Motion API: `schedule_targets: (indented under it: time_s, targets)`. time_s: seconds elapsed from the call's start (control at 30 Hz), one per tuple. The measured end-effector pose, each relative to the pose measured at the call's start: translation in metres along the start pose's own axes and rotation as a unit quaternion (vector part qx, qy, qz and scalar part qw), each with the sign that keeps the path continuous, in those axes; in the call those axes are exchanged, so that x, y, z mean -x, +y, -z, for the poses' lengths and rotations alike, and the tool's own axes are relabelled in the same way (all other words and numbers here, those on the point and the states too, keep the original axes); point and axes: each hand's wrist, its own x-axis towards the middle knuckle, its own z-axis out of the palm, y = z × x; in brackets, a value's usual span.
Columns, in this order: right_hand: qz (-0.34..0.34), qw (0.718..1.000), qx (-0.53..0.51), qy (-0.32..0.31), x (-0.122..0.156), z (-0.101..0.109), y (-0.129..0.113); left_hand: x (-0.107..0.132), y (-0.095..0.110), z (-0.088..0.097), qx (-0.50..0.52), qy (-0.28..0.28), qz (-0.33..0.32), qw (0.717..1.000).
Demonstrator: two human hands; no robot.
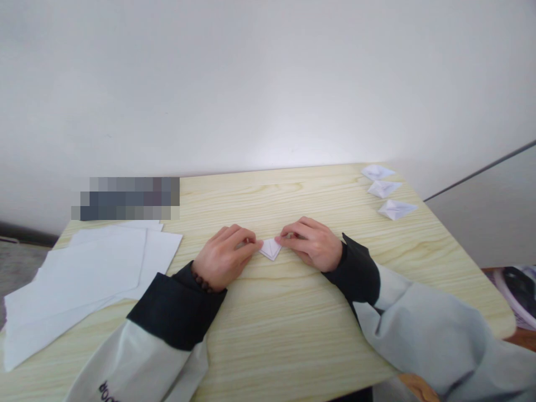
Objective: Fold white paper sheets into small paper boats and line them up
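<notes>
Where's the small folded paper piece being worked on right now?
In the head view, the folded paper piece lies flat at the middle of the wooden table, pinched between the left hand and right hand.

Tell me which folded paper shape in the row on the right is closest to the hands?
The front folded paper shape, nearest the right hand; the other two sit farther back toward the wall.

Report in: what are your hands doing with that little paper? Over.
Left hand and right hand pinching folded paper on table. Nothing blocks them. Loose sheets lie left.
</notes>
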Motion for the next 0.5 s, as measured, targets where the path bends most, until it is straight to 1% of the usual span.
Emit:
schedule_targets:
  time_s: [0.1, 0.23, 0.3, 0.37, 0.5]
  targets:
    - [-0.013, 1.0, 0.0, 0.0, 0.003, 0.0, -0.002, 0.003, 0.005, 0.004, -0.02, 0.011, 0.014, 1.0]
    - [-0.05, 0.998, -0.024, 0.012, 0.007, 0.001, -0.007, 0.004, 0.015, 0.008, -0.023, 0.007, 0.074, 0.997]
    - [-0.071, 0.997, -0.035, 0.02, 0.006, 0.002, -0.011, 0.003, 0.019, 0.006, -0.017, 0.016, 0.113, 0.993]
    - [-0.098, 0.994, -0.041, 0.024, 0.003, 0.002, -0.016, 0.0, 0.022, 0.002, -0.026, 0.044, 0.145, 0.988]
    - [-0.174, 0.983, -0.055, 0.021, -0.005, -0.002, -0.019, -0.003, 0.024, -0.006, -0.042, 0.041, 0.175, 0.983]
